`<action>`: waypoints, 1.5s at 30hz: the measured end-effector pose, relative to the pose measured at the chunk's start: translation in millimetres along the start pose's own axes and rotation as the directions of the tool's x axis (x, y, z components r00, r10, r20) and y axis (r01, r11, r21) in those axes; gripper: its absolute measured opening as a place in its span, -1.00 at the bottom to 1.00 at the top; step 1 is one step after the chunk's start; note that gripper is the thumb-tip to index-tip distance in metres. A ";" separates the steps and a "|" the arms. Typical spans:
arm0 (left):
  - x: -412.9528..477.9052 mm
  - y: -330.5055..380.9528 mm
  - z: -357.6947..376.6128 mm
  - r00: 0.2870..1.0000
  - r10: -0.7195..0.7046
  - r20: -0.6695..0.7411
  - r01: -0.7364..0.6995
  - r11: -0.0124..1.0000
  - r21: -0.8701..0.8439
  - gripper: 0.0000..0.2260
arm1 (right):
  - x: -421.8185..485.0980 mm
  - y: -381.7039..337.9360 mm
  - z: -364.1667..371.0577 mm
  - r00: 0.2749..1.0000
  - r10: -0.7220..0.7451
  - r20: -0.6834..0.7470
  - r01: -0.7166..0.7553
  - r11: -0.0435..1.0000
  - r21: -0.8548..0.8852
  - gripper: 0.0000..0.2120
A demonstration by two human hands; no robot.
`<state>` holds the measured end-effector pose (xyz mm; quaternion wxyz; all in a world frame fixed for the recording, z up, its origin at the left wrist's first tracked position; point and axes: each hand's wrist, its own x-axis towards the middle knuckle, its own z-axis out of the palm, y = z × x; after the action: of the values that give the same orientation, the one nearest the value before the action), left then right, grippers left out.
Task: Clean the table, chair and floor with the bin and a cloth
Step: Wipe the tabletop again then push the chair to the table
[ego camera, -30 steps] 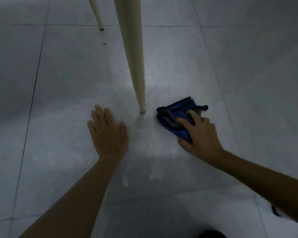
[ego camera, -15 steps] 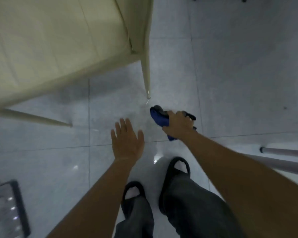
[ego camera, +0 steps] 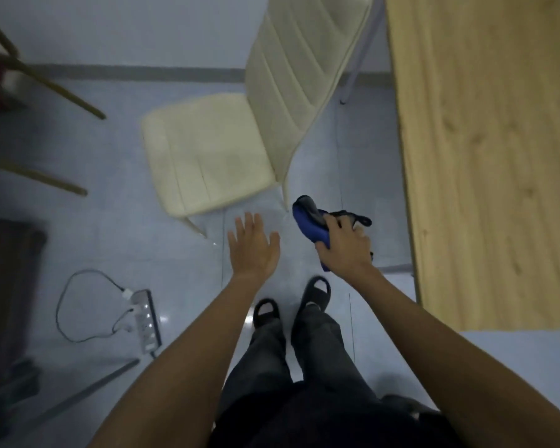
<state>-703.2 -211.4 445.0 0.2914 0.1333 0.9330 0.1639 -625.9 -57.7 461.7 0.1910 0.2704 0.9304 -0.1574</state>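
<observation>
Beside one chair (ego camera: pixel 207 150), one cloth (ego camera: pixel 308 223) in right hand (ego camera: pixel 345 250)

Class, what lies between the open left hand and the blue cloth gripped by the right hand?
In the head view, only bare pale floor tile shows between the left hand and the blue cloth; the cream chair's leg ends just beyond.

Cream chair (ego camera: pixel 207 150) with stitched ribs on its back, blue cloth (ego camera: pixel 309 223) with black trim, light wood-grain desk (ego camera: pixel 485 156), pale grey-blue tiled floor (ego camera: pixel 110 221), black sandals (ego camera: pixel 316 291).
</observation>
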 end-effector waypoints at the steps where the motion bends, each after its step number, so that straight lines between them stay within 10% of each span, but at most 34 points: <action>1: -7.7 7.3 -9.1 0.999 0.040 -0.033 -0.040 0.999 -0.020 -0.47 | -13.7 2.9 -15.0 0.998 -0.020 -0.064 0.021 1.000 0.023 -0.46; 8: -16.6 61.2 -12.3 0.930 0.332 -0.159 -0.331 0.943 0.031 -0.47 | -73.7 62.2 -61.1 0.902 0.008 -0.432 0.015 0.999 0.051 -0.50; 17: -40.6 178.2 43.1 0.788 0.615 -0.030 -0.608 0.785 0.122 -0.38 | -118.1 181.9 -58.9 0.816 0.410 -0.408 -0.335 0.910 0.245 -0.49; 30: -56.9 333.1 181.3 0.720 0.645 0.259 -0.691 0.627 0.359 -0.24 | -111.9 412.5 -52.6 0.791 0.527 -0.309 -0.522 0.846 0.107 -0.47; 45: -43.6 363.9 221.2 0.788 0.595 0.156 -0.602 0.695 0.393 -0.37 | -93.0 576.3 -82.3 0.758 0.594 -0.270 -0.569 0.804 0.174 -0.36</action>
<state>-482.8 155.4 434.6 0.1941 0.4906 0.8484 0.0427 -250.9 397.1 465.7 0.0703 0.5747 0.8110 -0.0835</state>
